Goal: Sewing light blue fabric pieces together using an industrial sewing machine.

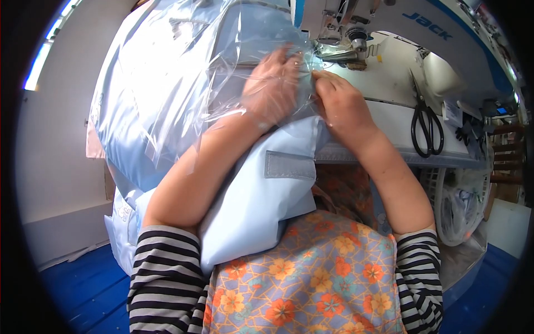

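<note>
Upper left to centre: a pale blue quilted fabric piece (139, 106) lay bunched under a clear plastic sheet (183, 67), trailing down past the lap. Left hand (271, 83), upper centre, sat under the plastic, fingers spread flat, pressing fabric down, gripping nothing that I could see. Right hand (340, 103), just beside it, had fingers curled, pinching the fabric edge close to the sewing machine's presser foot (340, 54). Black scissors (426, 123) lay on the machine bed (389, 119), right of centre, well apart from the hands. Risks, as judged: fingertips sat near the needle; glare off the slippery plastic could hide the seam, and the fabric's hanging weight could drag it off line.
</note>
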A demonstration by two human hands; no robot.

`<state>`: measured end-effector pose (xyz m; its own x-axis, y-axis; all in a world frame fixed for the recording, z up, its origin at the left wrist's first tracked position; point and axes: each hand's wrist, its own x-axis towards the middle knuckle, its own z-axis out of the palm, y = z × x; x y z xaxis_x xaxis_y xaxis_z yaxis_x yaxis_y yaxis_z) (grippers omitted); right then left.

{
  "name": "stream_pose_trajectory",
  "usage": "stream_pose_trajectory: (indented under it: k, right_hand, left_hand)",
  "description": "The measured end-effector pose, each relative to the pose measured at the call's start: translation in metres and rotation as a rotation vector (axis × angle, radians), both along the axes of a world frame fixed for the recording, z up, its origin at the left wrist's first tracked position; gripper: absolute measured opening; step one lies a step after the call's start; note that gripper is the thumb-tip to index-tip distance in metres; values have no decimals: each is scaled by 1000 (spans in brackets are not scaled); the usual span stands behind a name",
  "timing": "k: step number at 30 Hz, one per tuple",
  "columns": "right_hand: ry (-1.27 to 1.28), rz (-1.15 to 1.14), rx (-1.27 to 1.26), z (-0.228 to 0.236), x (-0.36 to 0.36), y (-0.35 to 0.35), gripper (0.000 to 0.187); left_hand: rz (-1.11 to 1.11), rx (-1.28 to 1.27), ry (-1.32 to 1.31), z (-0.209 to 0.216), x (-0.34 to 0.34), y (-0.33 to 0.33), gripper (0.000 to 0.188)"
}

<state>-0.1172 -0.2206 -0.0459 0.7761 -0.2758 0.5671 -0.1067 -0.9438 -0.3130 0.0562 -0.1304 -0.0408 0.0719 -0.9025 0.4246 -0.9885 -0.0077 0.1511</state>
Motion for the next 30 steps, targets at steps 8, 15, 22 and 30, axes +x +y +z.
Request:
stream_pose_trajectory:
  k: [8,15,22,30]
  right_hand:
    - [7,-13,-59,-2,1,1,11]
    - [7,-15,48,-4,0,2,16]
    - [190,150,196,22,-51,15,38]
    - [18,16,8,8,-39,26,19]
  left_hand:
    - [-556,226,540,144,-47,101,26]
    - [-153,159,109,42,-28,0,33]
    - [-119,136,145,17,-18,-3,40]
    - [-104,221,103,23,-20,-3,44]
